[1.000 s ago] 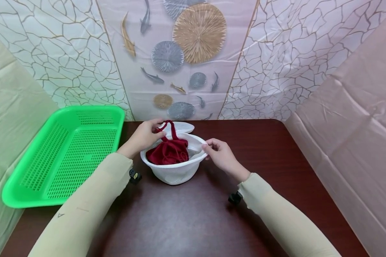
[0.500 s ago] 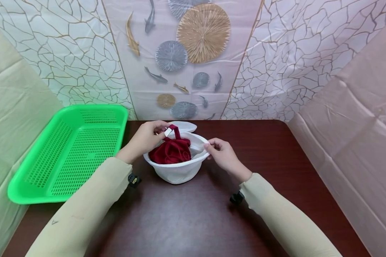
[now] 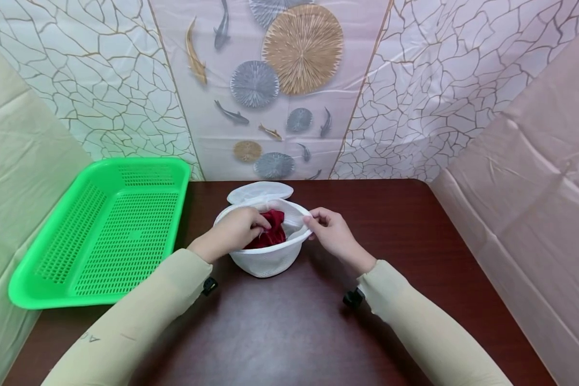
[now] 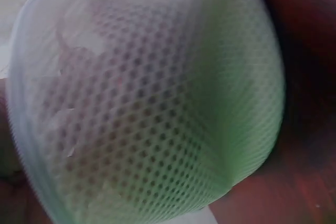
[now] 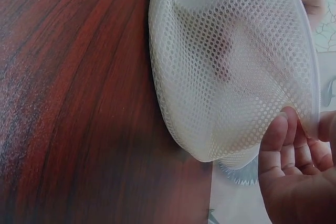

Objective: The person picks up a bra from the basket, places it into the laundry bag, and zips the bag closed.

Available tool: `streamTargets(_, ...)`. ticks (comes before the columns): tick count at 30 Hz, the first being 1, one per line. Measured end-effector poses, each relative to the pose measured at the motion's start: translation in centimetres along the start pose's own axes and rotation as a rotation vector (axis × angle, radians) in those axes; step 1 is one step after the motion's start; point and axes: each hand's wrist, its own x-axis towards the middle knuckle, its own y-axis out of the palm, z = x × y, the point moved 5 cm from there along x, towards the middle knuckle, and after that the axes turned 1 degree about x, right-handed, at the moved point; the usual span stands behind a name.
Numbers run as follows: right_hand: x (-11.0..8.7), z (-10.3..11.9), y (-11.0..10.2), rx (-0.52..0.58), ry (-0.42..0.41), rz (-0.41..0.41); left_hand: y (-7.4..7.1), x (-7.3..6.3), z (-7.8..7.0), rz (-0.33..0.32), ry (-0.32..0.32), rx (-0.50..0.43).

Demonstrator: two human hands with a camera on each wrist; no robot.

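Note:
A white mesh laundry bag [image 3: 265,264] stands on the table, its round lid flap [image 3: 260,191] folded back behind the mouth. Inside lies a dark red velvety garment [image 3: 276,219], partly covered by my left hand [image 3: 236,229]. That hand reaches over the left rim, its curled fingers on the red fabric. With thumb and fingers, my right hand [image 3: 334,231] pinches the rim at the right side. Close up in the right wrist view, the right fingers [image 5: 273,145] grip the mesh just below the edge. The left wrist view is filled by the bag's mesh wall [image 4: 147,87].
A green plastic basket [image 3: 185,177] with a perforated bottom stands to the left on the dark brown table [image 3: 280,332]. Patterned sheeting [image 3: 299,139] hangs behind the table, and plain fabric walls [image 3: 535,198] rise at the sides.
My left hand has let the red strap down and moved right and lower into the bag, onto the red garment. The white tag seen earlier no longer shows. The right hand keeps its grip.

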Motion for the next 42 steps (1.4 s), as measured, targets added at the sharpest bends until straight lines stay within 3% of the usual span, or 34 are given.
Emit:
streamTargets(5, 0.0, 0.1, 0.2, -0.003, 0.009, 0.01, 1.0, -0.4, 0.1, 0.054, 0.036, 0.076)
streamTargets(11, -0.1, 0.4, 0.2, -0.003, 0.008, 0.014, -0.1, -0.7, 0.3, 0.048, -0.018, -0.032)
streamTargets(17, -0.1, 0.3, 0.3, -0.006, -0.003, 0.018, -2.9, -1.5, 1.0, -0.102, -0.1, -0.104)
streamTargets(21, -0.1, 0.4, 0.4, -0.008, -0.008, 0.019, -4.3, -2.4, 1.7, -0.205, -0.134, -0.093)
streamTargets(25, -0.1, 0.4, 0.4, -0.01, 0.001, 0.017, -5.0, -3.1, 2.7, -0.253, -0.17, -0.074)
streamTargets(28, -0.1, 0.3, 0.3, -0.015, 0.009, 0.01, -4.9, -3.4, 3.4, -0.242, -0.222, -0.073)
streamTargets(34, 0.0, 0.1, 0.1, -0.015, 0.009, 0.003, -3.9, -3.7, 4.5, -0.156, -0.337, -0.096)
streamTargets(42, 0.0, 0.2, 0.0, -0.01, 0.021, -0.003, -3.8, -4.0, 4.5, -0.164, -0.344, -0.107)
